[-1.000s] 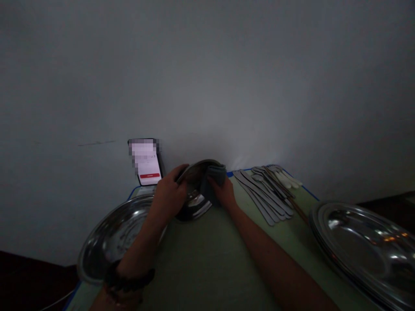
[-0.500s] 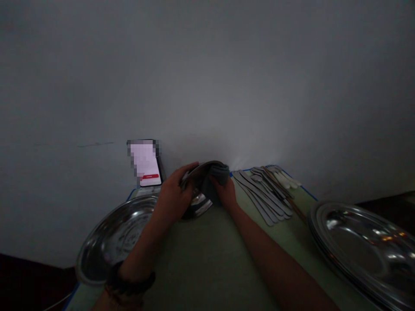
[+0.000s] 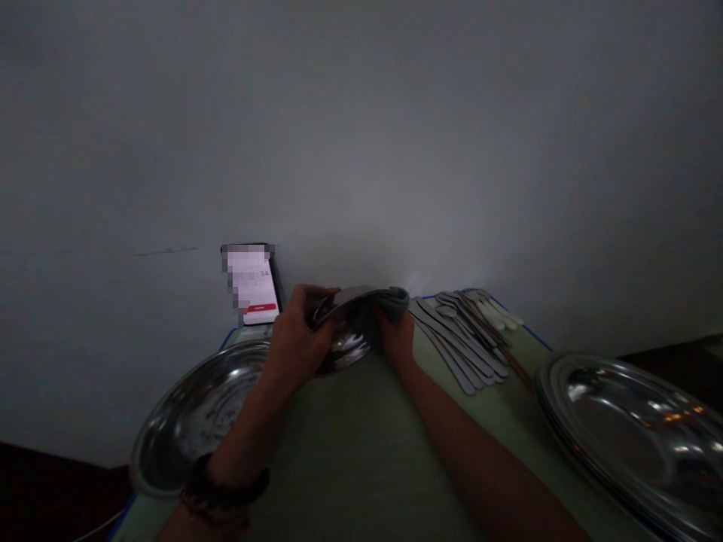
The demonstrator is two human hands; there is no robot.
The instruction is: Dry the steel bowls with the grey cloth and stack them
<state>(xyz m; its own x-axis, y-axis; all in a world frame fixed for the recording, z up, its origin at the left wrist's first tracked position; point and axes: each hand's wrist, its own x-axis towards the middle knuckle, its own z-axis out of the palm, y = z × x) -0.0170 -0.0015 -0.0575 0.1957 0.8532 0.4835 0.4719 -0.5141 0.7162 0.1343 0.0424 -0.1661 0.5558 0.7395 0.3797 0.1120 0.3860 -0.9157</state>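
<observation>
A shiny metal bowl (image 3: 346, 348) is held tilted above the middle of the table, its inside turned partly toward me. My left hand (image 3: 298, 331) grips its left rim, thumb on the near side and fingers behind. On the opposite side, my right hand (image 3: 397, 335) is closed around a grey-green cloth (image 3: 398, 300), which is folded over the bowl's right rim. Some of the right fingers are hidden behind the cloth and bowl.
A wide metal basin (image 3: 163, 444) stands at left, with a lit phone (image 3: 257, 290) propped on the wall behind. Several knives (image 3: 452, 346), spoons and forks, chopsticks (image 3: 517, 363) and white-handled cutlery (image 3: 494, 310) lie right of centre. Stacked metal plates (image 3: 621, 406) occupy the right side of the green table (image 3: 361, 467).
The bowl has turned a little, showing more of its shiny inside. My right hand and the cloth have shifted slightly right along the rim; my left hand has moved slightly left.
</observation>
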